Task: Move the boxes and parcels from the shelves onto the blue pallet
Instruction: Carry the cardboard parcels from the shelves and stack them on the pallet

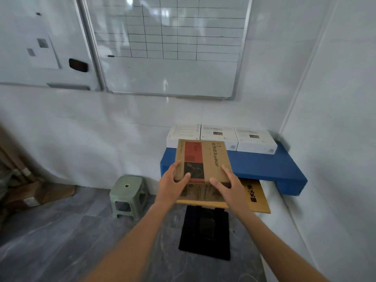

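The blue pallet (264, 167) sits low in the corner, hard against the white wall, and everything else can be placed from it. High above it, on that wall, hangs a whiteboard (168, 45) ruled with a black grid. Along the pallet's far edge 3 white boxes (218, 136) lie flat in a row, side by side and touching. Over the pallet's near left part the person holds a brown cardboard box (201, 159) printed "Royalstar", with a red panel and a dark one on its top face; whether its far end rests on the pallet I cannot tell. The left hand (173, 181) grips the box's near left corner, thumb curled over the top, and the right hand (227, 185) grips the near right corner the same way. Under the box and just in front of the pallet lies a yellow parcel (256, 197) with dark characters. To the pallet's left, on the grey floor, stands a small green stool (128, 195).
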